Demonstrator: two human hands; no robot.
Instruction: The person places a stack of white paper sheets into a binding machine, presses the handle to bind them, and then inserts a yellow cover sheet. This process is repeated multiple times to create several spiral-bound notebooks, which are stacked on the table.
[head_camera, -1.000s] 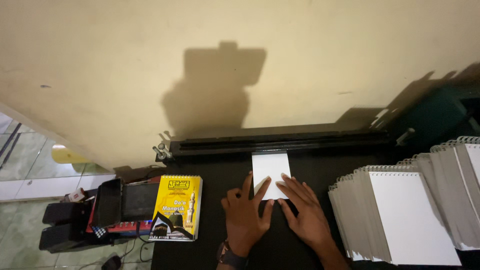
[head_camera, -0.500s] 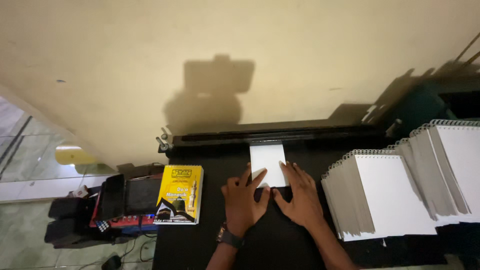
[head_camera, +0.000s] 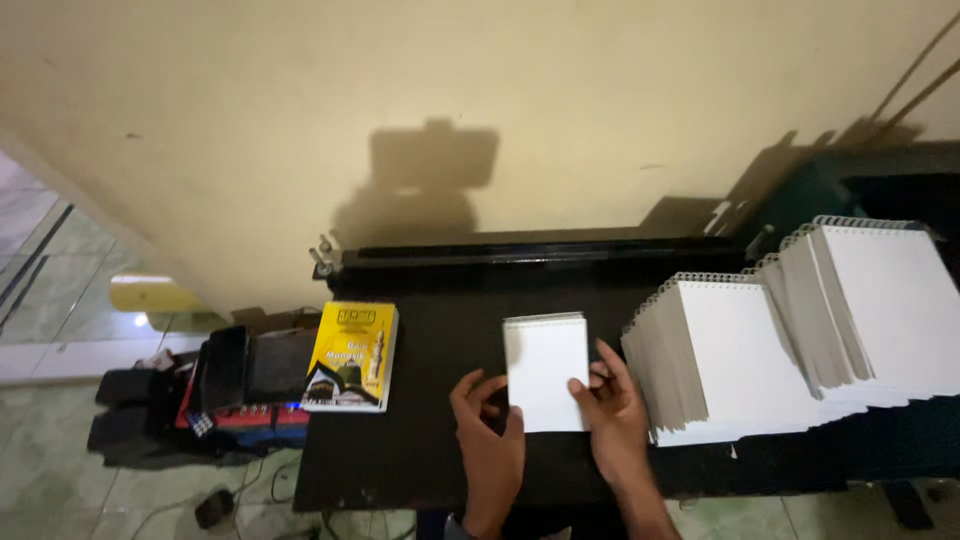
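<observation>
both hands (head_camera: 550, 425) grip a small white notepad (head_camera: 546, 370) on the black table (head_camera: 430, 400).

We hold one small white spiral notepad (head_camera: 546, 371) flat on the black table (head_camera: 430, 440), left hand (head_camera: 489, 440) and right hand (head_camera: 613, 420) gripping its lower corners. Stacked white notepads (head_camera: 730, 365) lie right; a yellow book (head_camera: 352, 356) left.

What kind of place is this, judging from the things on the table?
Probably a small notebook-binding workshop: stacks of spiral pads on a black table, a long binding machine by the wall, and a single pad under both hands.
</observation>
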